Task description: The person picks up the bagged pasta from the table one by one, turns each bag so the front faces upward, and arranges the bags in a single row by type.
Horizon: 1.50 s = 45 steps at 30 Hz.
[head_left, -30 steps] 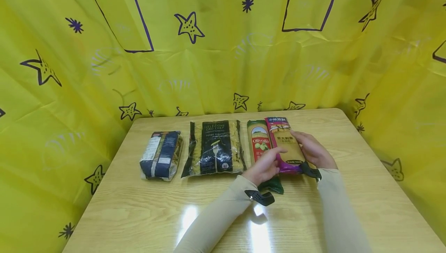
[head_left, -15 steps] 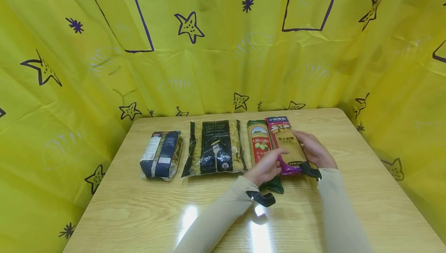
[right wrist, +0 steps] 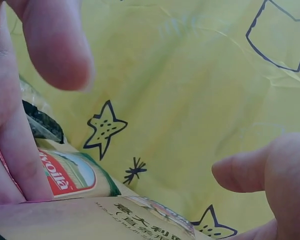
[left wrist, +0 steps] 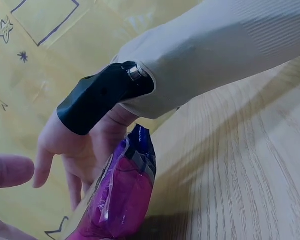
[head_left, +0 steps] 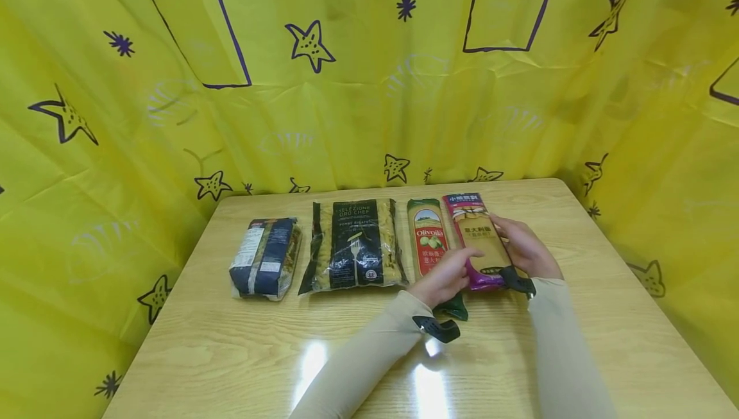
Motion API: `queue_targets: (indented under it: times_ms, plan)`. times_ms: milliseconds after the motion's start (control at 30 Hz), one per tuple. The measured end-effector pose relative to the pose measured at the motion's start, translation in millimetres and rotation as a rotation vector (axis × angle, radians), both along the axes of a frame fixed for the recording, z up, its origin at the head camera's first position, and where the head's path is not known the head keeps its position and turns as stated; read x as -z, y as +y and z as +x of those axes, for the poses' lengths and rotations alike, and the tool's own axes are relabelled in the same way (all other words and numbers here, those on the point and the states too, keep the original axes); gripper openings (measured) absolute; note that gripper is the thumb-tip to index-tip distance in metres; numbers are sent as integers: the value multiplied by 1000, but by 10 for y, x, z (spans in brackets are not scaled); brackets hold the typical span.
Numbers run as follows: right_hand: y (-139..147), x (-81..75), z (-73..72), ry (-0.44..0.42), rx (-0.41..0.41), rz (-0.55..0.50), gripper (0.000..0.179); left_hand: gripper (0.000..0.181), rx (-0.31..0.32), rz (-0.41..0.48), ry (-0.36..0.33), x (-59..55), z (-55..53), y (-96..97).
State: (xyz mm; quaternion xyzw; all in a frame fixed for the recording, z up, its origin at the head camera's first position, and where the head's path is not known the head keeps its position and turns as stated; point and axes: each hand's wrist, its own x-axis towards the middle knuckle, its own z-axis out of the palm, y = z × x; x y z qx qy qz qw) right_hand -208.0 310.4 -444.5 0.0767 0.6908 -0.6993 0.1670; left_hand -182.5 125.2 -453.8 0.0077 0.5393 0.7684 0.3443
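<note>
On the right of the wooden table [head_left: 589, 316], the pink-edged packet [head_left: 480, 239] is flanked by the left hand [head_left: 444, 276] and right hand [head_left: 522, 247]; neither is clenched, fingers being kept fairly straight at its long sides, thumbs raised. It would best be aligned by light, even pressure, so that the red-labelled packet [head_left: 430, 242] beside it is not nudged.

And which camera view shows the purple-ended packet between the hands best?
The head view. It shows the packet almost whole, though the left hand overlaps its lower left edge. The left wrist view has mainly its purple end, close up; the right wrist view catches only a cropped strip of its front with some printing.
</note>
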Motion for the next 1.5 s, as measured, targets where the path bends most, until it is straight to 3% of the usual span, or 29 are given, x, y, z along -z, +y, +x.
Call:
queue_targets:
  times_ms: [700, 1100, 1500]
  plan:
    - [59, 3, -14, -42, 19, -11, 78, 38, 7, -76, 43, 60, 1, 86]
    - [53, -10, 1, -33, 17, -7, 78, 40, 76, -102, 112, 46, -14, 62]
    - [39, -10, -4, -19, 23, 38, 77, 39, 100, -116, 133, 44, -5, 61]
